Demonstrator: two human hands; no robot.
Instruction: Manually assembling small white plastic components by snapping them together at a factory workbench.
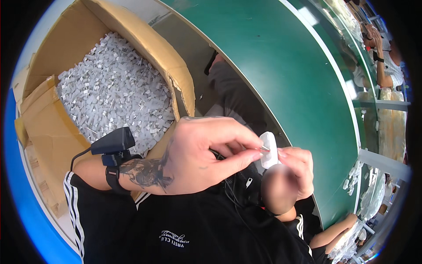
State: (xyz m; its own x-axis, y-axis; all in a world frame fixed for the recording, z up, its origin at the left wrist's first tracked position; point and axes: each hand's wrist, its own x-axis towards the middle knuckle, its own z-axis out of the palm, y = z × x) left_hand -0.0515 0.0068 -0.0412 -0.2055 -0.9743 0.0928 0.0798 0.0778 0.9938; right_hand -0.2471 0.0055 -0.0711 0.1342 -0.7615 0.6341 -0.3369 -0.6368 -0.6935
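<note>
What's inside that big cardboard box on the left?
The cardboard box holds a heap of small white and clear-looking pieces, some with shiny metallic bits. Whatever lies beneath the top layer, including the box's bottom, is covered.

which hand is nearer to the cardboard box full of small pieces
Left. The left hand overlaps the cardboard box at its lower right in view; the right hand is farther right, at a white piece.

An open cardboard box (pixel 179 57) stands left of the green worktable (pixel 281 57). A white strip (pixel 339 72) runs down the table's right side; beyond it are clear plastic bags (pixel 372 196) and, farther up, a person (pixel 392 70) in a pale top. Another person's forearm (pixel 332 235) reaches the table's lower end.
</note>
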